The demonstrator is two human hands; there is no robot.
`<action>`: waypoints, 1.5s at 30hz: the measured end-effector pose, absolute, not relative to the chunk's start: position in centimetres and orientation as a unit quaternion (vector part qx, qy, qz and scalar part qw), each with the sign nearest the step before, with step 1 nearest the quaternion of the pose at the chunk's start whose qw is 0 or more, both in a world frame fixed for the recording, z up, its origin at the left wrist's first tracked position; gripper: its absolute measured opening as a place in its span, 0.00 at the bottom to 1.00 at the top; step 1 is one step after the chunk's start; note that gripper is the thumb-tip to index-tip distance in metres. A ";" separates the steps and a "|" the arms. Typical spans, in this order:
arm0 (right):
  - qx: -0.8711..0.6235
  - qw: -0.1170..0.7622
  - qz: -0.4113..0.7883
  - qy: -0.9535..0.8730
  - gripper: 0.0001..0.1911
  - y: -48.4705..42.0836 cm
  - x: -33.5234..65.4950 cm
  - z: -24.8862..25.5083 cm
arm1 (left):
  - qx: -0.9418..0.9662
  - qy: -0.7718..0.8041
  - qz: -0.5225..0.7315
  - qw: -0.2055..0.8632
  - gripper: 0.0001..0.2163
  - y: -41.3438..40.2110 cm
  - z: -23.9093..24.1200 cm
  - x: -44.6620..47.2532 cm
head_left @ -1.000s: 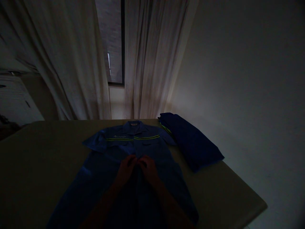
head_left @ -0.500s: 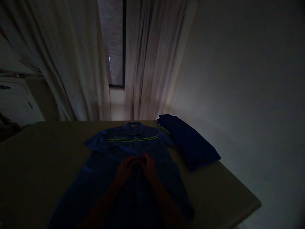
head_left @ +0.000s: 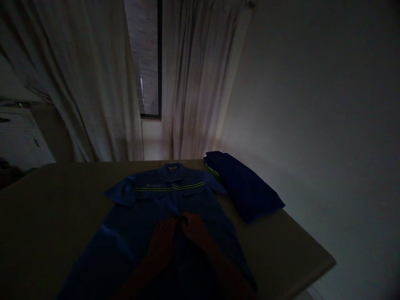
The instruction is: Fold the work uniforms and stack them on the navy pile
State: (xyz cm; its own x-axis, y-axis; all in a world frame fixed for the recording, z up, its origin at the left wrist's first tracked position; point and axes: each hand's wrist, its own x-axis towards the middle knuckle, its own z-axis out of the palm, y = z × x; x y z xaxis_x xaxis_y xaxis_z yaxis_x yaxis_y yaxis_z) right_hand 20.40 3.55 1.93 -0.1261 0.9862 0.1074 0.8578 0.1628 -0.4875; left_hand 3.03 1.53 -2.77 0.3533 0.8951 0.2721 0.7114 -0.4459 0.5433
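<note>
Dim room, seen from above a beige table [head_left: 46, 216] that fills the lower part of the view. Going from left to right: at the far left edge a pale cabinet [head_left: 18, 137] stands behind the table, in shadow. Beside it hang long white curtains [head_left: 90, 83], parted to show a narrow strip of dark window [head_left: 146, 58]. On the left the tabletop is a wide bare stretch between its left edge and the shirt. At the middle a blue work shirt [head_left: 131, 221] lies flat, front side up, collar toward the window, with a yellow-green reflective stripe across the chest; its short sleeves spread to either side and its hem runs out of view at the bottom. Both hands rest on the shirt's front opening, below the stripe and close together. The left hand [head_left: 164, 239] and the right hand [head_left: 193, 229] have their fingers curled at the centre seam, fingertips nearly touching, seemingly pinching the cloth there; in this darkness I cannot tell how firm the hold is. Just right of the shirt, touching its right sleeve, lies a folded dark blue garment [head_left: 246, 187], slanted toward the table's right edge. Between that bundle and the near right corner the tabletop is bare. Beyond the right edge rises a plain grey wall [head_left: 328, 104]
</note>
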 end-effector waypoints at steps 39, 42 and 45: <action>-0.590 0.252 -0.008 -0.767 0.07 8.8 17.3 0.7 | 0.600 0.544 0.476 0.344 0.15 11.8 -0.9 3.3; -0.562 0.244 -0.001 -0.790 0.07 8.9 17.4 0.9 | 0.600 0.547 0.478 0.335 0.14 11.8 -1.2 3.3; -0.557 0.254 0.017 -0.790 0.07 8.8 17.5 0.8 | 0.612 0.540 0.476 0.328 0.13 11.8 -1.3 3.2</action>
